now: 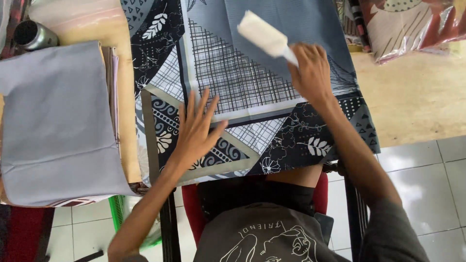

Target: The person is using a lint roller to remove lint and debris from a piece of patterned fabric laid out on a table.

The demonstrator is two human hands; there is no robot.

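Observation:
A patterned grey, black and white cloth [252, 58] lies spread over the wooden table [417, 97]. My left hand [196, 128] rests flat on the cloth's near left part, fingers spread, holding nothing. My right hand [310, 73] is closed around the handle of a white brush [262, 34], whose head is lifted and blurred above the cloth's checked middle panel.
A stack of folded plain grey cloth [58, 121] lies on the table at the left, with a dark metal cup [31, 35] behind it. Plastic-wrapped patterned fabric [412, 24] sits at the back right. Tiled floor [427, 184] and a red seat lie below.

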